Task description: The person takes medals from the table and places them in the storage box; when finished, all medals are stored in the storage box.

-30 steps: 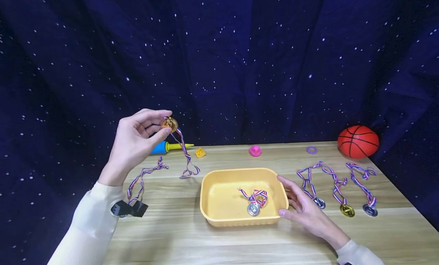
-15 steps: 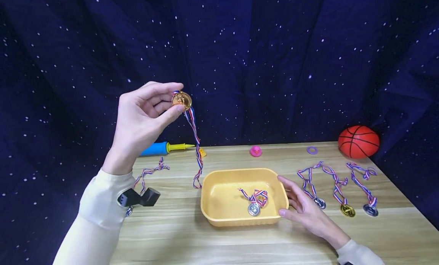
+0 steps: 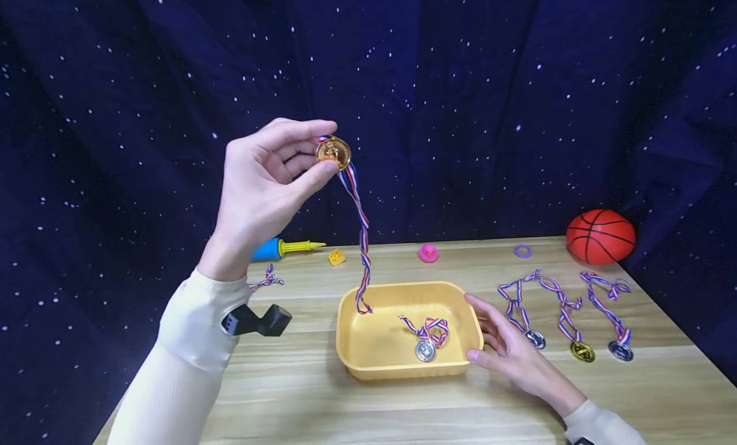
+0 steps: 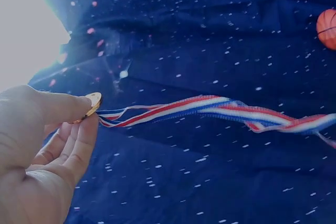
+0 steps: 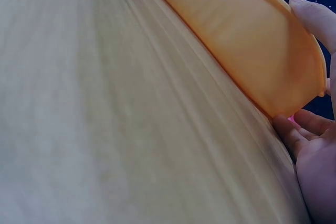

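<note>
My left hand [image 3: 267, 179] is raised above the table and pinches a gold medal [image 3: 333, 153] between thumb and fingers. Its red, white and blue ribbon [image 3: 364, 234] dangles down, the lower end just over the left side of a yellow plastic basin [image 3: 368, 372]. The same ribbon [image 4: 210, 106] stretches across the left wrist view. Inside the basin lies a silver medal [image 3: 425, 350] with its ribbon bunched up. My right hand [image 3: 512, 349] holds the basin's right end, thumb on the rim [image 5: 310, 17] and other fingers against the lower wall.
On the right lie two silver medals [image 3: 535, 339] and a gold one [image 3: 583, 351] with ribbons. Along the back sit a basketball [image 3: 601, 236], purple ring [image 3: 523, 251], pink duck [image 3: 428, 253], yellow piece [image 3: 336, 257] and blue-yellow pump [image 3: 288, 247]. Another ribbon [image 3: 267, 277] lies left.
My left hand has risen and moved right with the gold medal, so the ribbon has lifted off the table and now hangs by the basin. My right hand has stayed on the basin.
</note>
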Available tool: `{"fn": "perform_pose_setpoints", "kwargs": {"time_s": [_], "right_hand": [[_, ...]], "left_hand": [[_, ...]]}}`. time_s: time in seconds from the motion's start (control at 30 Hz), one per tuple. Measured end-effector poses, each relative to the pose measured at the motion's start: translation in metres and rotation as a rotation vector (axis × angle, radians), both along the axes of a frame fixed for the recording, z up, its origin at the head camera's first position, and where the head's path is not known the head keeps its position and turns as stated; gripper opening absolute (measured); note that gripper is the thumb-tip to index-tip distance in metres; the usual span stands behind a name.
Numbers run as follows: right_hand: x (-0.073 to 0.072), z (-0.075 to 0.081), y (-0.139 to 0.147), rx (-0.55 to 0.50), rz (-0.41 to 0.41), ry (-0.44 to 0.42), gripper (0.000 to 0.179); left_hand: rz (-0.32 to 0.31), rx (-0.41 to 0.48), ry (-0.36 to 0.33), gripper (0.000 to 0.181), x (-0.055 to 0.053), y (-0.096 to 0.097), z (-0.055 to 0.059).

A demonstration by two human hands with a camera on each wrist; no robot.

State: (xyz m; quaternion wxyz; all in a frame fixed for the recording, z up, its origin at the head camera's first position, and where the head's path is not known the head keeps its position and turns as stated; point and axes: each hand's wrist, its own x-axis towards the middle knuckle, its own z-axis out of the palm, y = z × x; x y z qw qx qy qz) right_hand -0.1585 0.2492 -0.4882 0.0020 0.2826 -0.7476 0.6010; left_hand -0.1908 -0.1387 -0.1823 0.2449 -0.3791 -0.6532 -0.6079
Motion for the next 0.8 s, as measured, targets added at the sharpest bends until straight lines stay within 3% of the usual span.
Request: {"fn": "perform_pose_setpoints", "kwargs": {"time_s": [0.1, 0.27, 0.4, 0.6, 0.8], "right_hand": [[0.0, 0.0, 0.0, 0.003, 0.001, -0.004, 0.089], [-0.001, -0.001, 0.001, -0.004, 0.008, -0.003, 0.089], [-0.001, -0.001, 0.001, -0.008, 0.016, -0.006, 0.089], [0.0, -0.001, 0.001, -0.004, 0.012, 0.0, 0.09], [-0.001, -0.001, 0.001, 0.001, 0.003, 0.006, 0.09]], "left_hand": [[-0.015, -0.044, -0.033, 0.042, -0.005, 0.01, -0.018], [-0.02, -0.142, -0.122, 0.041, -0.017, 0.03, -0.062], [-0.029, -0.17, -0.212, 0.039, -0.023, 0.041, -0.095], [-0.055, -0.211, -0.352, 0.038, -0.023, 0.044, -0.135], [-0.078, -0.303, -0.474, 0.042, -0.019, 0.041, -0.167]]}}
